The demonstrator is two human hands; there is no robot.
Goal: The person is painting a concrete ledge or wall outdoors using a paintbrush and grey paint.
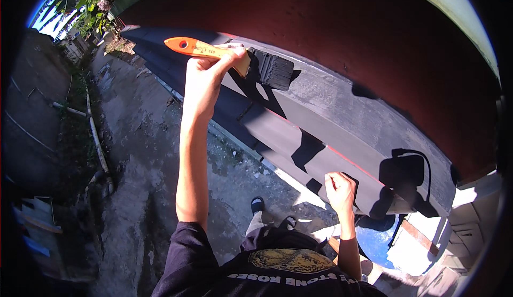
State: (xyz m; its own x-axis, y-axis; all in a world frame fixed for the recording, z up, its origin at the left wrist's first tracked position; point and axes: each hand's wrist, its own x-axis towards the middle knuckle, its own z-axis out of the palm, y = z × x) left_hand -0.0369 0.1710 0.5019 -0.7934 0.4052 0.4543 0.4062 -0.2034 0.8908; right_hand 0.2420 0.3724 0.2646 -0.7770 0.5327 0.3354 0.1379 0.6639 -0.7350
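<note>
Left hand (206, 78) grips orange-handled brush (244, 67); right hand (341, 190) curled closed (contents unclear). Advise light, even strokes along grey surface (331, 104).

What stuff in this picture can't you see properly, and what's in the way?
All in the head view:
- The middle of the orange-handled paintbrush: covered by the left hand gripping it.
- Inside the right hand: its own curl hides whether it holds anything.
- Most of the right sandal: hidden behind the dark T-shirt.
- The dark red surface's far part: cut off by the picture's top edge.
</note>
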